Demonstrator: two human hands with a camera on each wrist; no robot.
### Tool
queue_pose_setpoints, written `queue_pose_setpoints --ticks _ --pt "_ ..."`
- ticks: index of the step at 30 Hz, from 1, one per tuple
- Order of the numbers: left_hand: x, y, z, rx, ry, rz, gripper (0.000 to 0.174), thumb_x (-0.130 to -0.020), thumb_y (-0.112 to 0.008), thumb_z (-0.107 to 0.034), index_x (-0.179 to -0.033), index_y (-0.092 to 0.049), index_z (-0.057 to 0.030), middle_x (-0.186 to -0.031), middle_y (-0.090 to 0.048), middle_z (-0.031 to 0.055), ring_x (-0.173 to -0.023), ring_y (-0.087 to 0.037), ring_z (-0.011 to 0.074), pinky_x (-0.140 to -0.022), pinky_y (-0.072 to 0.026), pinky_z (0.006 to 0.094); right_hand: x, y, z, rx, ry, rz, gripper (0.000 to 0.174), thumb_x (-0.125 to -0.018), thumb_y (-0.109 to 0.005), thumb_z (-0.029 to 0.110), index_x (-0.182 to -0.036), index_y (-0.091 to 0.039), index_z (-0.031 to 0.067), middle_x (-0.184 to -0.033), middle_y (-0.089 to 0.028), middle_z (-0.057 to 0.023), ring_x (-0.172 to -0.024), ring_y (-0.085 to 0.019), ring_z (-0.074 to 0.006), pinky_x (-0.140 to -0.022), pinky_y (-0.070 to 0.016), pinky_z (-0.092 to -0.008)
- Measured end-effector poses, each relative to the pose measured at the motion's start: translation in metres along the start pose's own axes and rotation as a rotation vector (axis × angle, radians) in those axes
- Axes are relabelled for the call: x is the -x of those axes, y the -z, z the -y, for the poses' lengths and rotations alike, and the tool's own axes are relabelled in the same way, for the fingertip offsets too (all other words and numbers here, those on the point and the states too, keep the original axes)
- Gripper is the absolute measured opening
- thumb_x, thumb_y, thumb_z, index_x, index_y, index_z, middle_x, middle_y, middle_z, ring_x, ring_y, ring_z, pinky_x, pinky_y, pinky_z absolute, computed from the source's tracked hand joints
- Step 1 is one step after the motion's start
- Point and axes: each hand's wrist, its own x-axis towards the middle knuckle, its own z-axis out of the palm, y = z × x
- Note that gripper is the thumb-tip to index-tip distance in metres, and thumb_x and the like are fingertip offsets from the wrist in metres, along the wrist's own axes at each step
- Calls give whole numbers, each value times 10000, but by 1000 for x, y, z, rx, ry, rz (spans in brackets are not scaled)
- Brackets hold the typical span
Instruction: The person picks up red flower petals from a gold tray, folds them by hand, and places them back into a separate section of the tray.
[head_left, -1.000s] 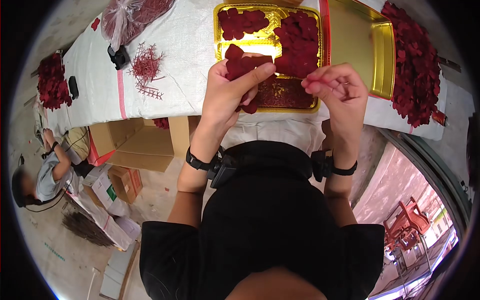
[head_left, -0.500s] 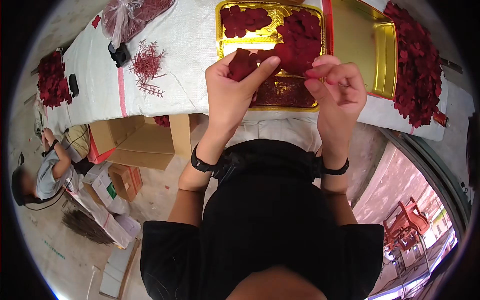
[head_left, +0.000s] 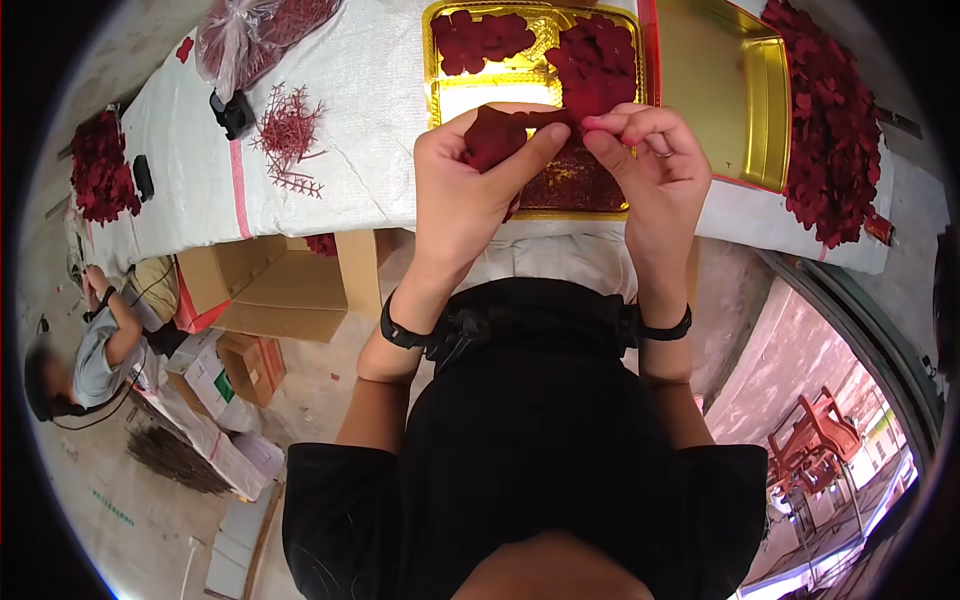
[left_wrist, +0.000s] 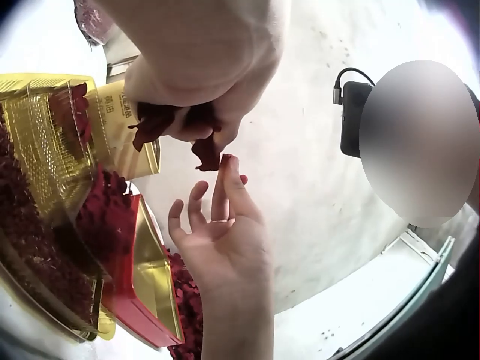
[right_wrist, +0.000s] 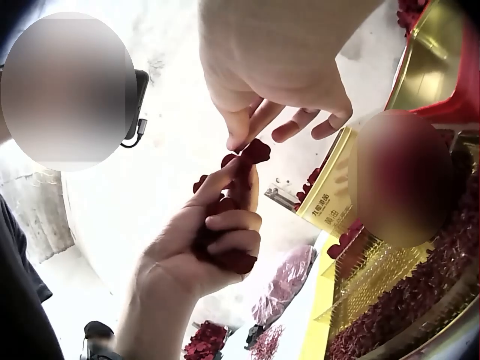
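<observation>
In the head view my left hand (head_left: 465,190) grips dark red cloth flowers (head_left: 490,140), its thumb laid along them. The right wrist view shows its fingers curled round the stack, with one flower (right_wrist: 256,151) sticking up at the fingertips. My right hand (head_left: 662,165) has thumb and forefinger pinched right at that flower's edge, on a tiny red piece largely hidden by the fingertips. Its other fingers are loosely bent. Beneath both hands lies a gold compartment tray (head_left: 490,92) with flowers (head_left: 600,60) in the upper parts and fine dark red bits (head_left: 575,185) in the lower one.
A red-edged gold box (head_left: 700,100) stands right of the tray, beside a heap of dark red flowers (head_left: 820,130). To the left are a pile of red twig-like pieces (head_left: 285,130), a plastic bag (head_left: 260,40) and another heap (head_left: 105,165). Another person (head_left: 100,340) sits far left.
My right hand has moved left, bringing its pinched fingertips up to the flowers. My left hand has turned slightly and keeps its grip on the flowers.
</observation>
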Motion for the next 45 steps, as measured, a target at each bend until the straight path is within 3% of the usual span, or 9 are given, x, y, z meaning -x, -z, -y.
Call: queue_pose_setpoints --ticks 5,13,19,22,28,31,37,40,45 --pt "1 -4 -1 -9 -54 -12 131 -800 -712 -29 -918 -674 12 -780 -665 0 -690 -568 27 -609 -442 172 0 1 0 89 45 4 173 -767 -663 -113 -838 -544 -9 -910 -662 -132 -867 -642 -156 -823 -509 -268" --pt "1 -4 1 -87 -60 -24 123 -790 -719 -25 -899 -673 9 -751 -655 -9 -672 -561 23 -603 -436 168 0 2 -1 112 -26 6 186 -760 -663 -116 -862 -558 -1 -951 -660 -120 -907 -632 -151 -840 -499 -267" --pt "1 -4 2 -115 -112 -32 119 -787 -714 -10 -900 -681 3 -729 -642 -23 -641 -532 11 -579 -413 159 -5 -8 -2 139 47 -84 352 -759 -665 -117 -1066 -518 -25 -1031 -634 -133 -1005 -605 -179 -872 -505 -293" --pt "-1 -7 4 -109 -199 -16 133 -783 -710 6 -914 -690 -3 -728 -639 -28 -635 -523 6 -566 -402 156 -3 -6 3 -2 -103 -57 419 -766 -654 -126 -1135 -477 -35 -1018 -633 -144 -989 -617 -199 -875 -515 -292" --pt "3 -4 1 -98 -190 26 135 -792 -698 12 -926 -698 -9 -750 -647 -25 -660 -534 6 -580 -410 152 0 0 5 57 -62 -16 338 -783 -616 -151 -1066 -470 -41 -946 -629 -152 -916 -643 -199 -828 -543 -293" --pt "4 -5 2 -109 -255 24 159 -775 -661 62 -915 -701 -1 -772 -662 1 -666 -552 23 -589 -420 155 4 -1 4 -47 -12 -48 269 -771 -583 -189 -931 -448 -19 -907 -624 -157 -860 -644 -194 -797 -550 -306" --pt "6 1 -5 -333 -671 89 347 -634 -547 172 -897 -705 9 -848 -693 95 -673 -616 109 -590 -473 194 6 -6 0 242 515 -39 325 -733 -503 -252 -763 -354 35 -820 -616 -201 -740 -628 -242 -735 -556 -361" --pt "10 3 -11 -338 -758 130 345 -616 -550 164 -882 -705 9 -846 -695 109 -702 -657 168 -603 -513 234 5 -8 2 244 682 -39 340 -717 -501 -263 -746 -344 38 -799 -615 -204 -720 -628 -272 -692 -566 -405" --pt "9 5 -14 -351 -969 192 296 -614 -606 101 -877 -702 7 -859 -697 115 -729 -673 210 -609 -524 266 8 -5 10 240 780 41 350 -719 -532 -247 -740 -338 43 -810 -632 -197 -709 -636 -287 -677 -585 -444"
